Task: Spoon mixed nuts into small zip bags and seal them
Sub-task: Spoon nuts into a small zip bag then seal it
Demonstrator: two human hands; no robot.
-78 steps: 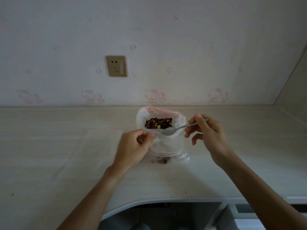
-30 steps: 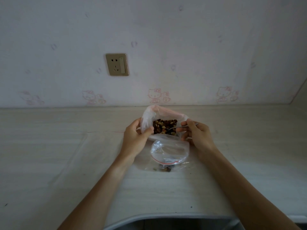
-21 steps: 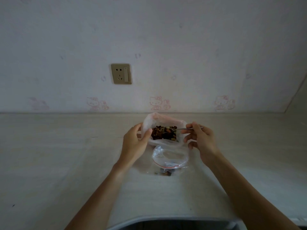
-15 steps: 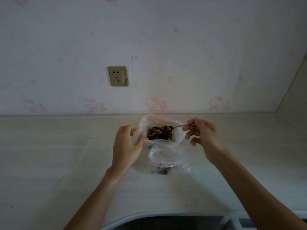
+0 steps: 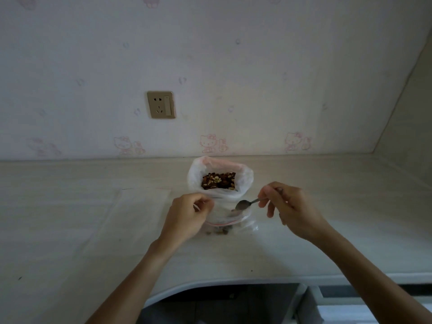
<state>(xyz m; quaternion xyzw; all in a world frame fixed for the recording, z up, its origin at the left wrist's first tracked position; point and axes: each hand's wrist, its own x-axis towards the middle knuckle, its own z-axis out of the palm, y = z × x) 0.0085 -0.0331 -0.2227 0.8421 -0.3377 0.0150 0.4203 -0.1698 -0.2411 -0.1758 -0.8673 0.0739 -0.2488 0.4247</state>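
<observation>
Left hand [image 5: 187,215]: fingers curled, pinching the near-left rim of the small zip bag [image 5: 230,220]. Held so, by judgement, to keep the mouth lifted and spread for the spoon.

Right hand [image 5: 288,206]: thumb and forefinger pinched on the handle of the metal spoon [image 5: 245,204], remaining fingers loosely bent below. Spoon bowl tipped down and leftward, just over the open mouth of the small bag, evidently placed to drop its load inside. Contents of the bowl too small to make out.

Small zip bag: clear, red line at the zip, lying on the countertop [image 5: 93,230] between the two hands, mouth turned up and away. A few nuts [image 5: 218,231] visible at its near, closed end; fill judged low, sealing not yet due.

Large supply bag [image 5: 219,178]: white plastic, standing upright directly behind the small bag, rim rolled open, mixed nuts showing in the opening. Placed close, presumably to shorten the spoon's travel and limit spills.

Flat clear plastic sheets [image 5: 131,206], possibly spare bags, lying on the countertop to the left, near the left hand but apart from it.

Wall socket [image 5: 161,104] on the wall behind, well apart from the work.

Risk noted: thin rim held at one side only, so liable to sag shut under the spoon.
</observation>
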